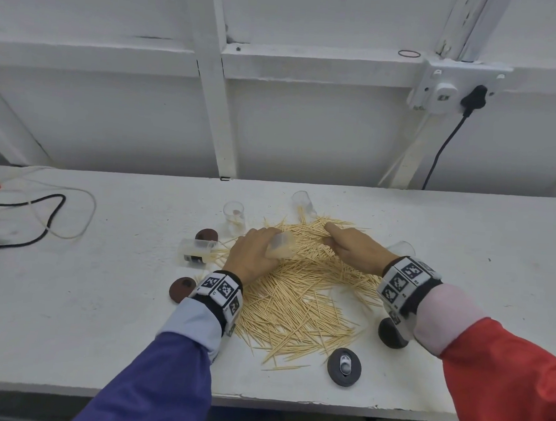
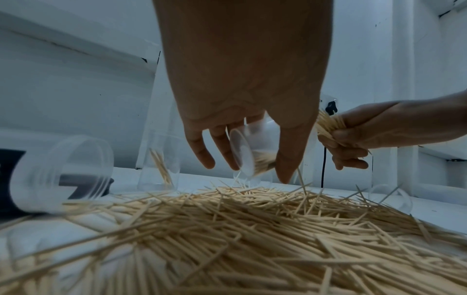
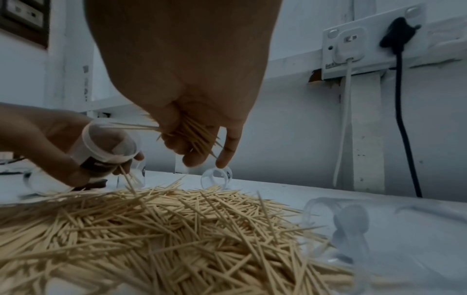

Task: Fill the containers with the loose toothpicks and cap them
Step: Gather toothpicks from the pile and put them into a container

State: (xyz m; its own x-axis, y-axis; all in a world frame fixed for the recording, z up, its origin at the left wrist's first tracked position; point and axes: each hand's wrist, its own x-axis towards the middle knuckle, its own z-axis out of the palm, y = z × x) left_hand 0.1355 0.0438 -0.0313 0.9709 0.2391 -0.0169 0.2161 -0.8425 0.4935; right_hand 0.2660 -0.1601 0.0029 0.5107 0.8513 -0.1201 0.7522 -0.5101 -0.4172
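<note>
A clear container (image 1: pixel 281 244) is gripped in the left hand (image 1: pixel 251 254), whose fingers are curled round its body; it is held tilted just above the heap of loose toothpicks (image 1: pixel 300 296) on the counter (image 1: pixel 101 313). In the right-wrist view its open mouth (image 3: pixel 108 137) is seen to face toward the right hand (image 3: pixel 192 123), and some toothpicks can already be made out inside it in the left-wrist view.

A bundle of toothpicks (image 3: pixel 192 135) is clutched in the right hand, with the fingers closed round it and the forefinger left pointing down. The bundle lies just to the right of the container's mouth, near it but apart from it. Its long axis is slanted, and is judged not yet to be in line with the axis of the container. The coming move is taken to turn on this: the bundle has to be turned end-on to the mouth and carried leftward into it. The right hand is the nearer to the mouth and already holds the bundle.

Other clear containers are left uncapped: one upright (image 1: pixel 234 215) beyond the left hand, one on its side (image 1: pixel 196 250) to its left, one tipped over (image 1: pixel 303 203) at the far edge of the heap. Dark caps (image 1: pixel 344 365) lie on the counter around the heap, none yet fitted.
</note>
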